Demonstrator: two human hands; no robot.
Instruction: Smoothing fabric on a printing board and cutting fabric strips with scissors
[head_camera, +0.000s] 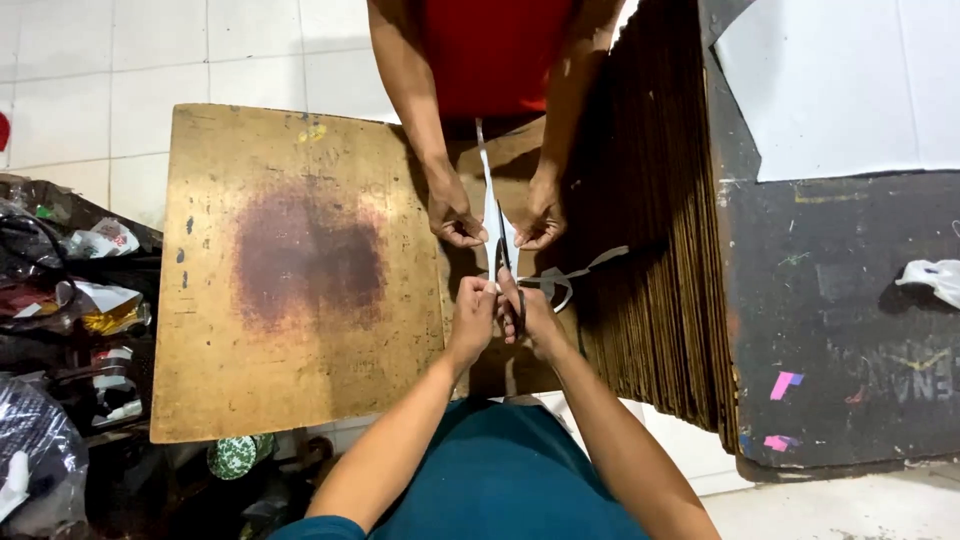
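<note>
Hands (500, 315) over worn wooden board (290, 270).

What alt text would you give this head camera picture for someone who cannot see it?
The right hand works scissors through a white strip that the left hand steadies. A person in red opposite holds the strip taut with both hands, between a wooden board and stacked cardboard.

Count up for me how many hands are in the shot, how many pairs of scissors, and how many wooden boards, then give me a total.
Hands: 4, the wearer's left hand and right hand, plus the other person's two hands
Scissors: 1
Wooden board: 1
Total: 6
</note>
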